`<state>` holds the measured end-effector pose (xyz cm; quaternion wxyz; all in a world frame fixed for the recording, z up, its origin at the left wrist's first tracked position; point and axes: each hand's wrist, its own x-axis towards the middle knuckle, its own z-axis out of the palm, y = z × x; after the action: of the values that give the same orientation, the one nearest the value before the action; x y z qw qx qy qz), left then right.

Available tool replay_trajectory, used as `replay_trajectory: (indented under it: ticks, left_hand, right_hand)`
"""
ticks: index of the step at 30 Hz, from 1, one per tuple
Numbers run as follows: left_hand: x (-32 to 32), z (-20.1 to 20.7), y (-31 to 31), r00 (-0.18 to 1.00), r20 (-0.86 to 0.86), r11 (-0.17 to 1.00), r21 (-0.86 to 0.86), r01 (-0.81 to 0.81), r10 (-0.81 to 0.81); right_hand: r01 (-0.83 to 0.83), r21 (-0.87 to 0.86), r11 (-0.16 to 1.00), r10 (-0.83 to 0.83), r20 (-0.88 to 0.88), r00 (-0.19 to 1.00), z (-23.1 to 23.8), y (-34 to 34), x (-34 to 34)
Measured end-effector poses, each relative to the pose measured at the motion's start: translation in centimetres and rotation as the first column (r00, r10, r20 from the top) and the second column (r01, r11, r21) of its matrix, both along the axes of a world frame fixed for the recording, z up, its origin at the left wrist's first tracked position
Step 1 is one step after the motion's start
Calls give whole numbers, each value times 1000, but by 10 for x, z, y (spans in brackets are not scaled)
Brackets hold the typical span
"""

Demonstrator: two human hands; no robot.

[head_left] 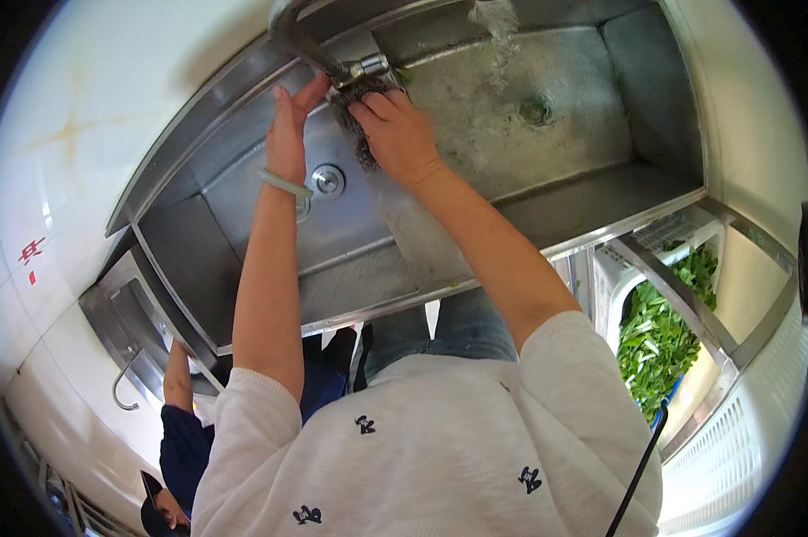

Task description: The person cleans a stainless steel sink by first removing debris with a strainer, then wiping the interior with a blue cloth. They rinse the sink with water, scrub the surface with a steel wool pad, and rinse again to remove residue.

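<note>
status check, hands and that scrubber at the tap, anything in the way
Left hand open against faucet. Right hand shut on steel scrubber. Sink has green scraps; nothing blocking.

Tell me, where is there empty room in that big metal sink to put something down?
The bare floor of the stainless steel sink, between the round drain hole and the right wall, is free, though wet. It is crowded under the curved metal tap, where the left hand and right hand press a grey wire scouring pad.
</note>
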<state>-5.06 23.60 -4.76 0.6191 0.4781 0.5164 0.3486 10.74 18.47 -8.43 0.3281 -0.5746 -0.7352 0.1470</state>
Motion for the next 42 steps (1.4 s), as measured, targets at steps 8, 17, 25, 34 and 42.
replay_trajectory:
  ticks: [8,17,25,34,42]
  left_hand:
    - [23,-27,-19,958,-192,977,59,-206,213]
    - [90,-62,-35,600,-640,876,314,-365,480]
    - [100,-57,-33,464,-778,899,298,-321,424]
    - [83,-65,-40,372,-821,893,334,-302,433]
    - [106,-70,-29,437,-783,896,396,-199,443]
  right_hand:
    - [266,-288,920,-358,-336,872,-20,-52,45]
    - [119,-685,718,-696,-707,126,-104,57,152]
    - [122,-446,887,-271,-288,918,-241,97,40]
    - [197,-898,393,-455,-4,890,-196,122,149]
    - [367,-472,801,-335,155,930,-356,120,40]
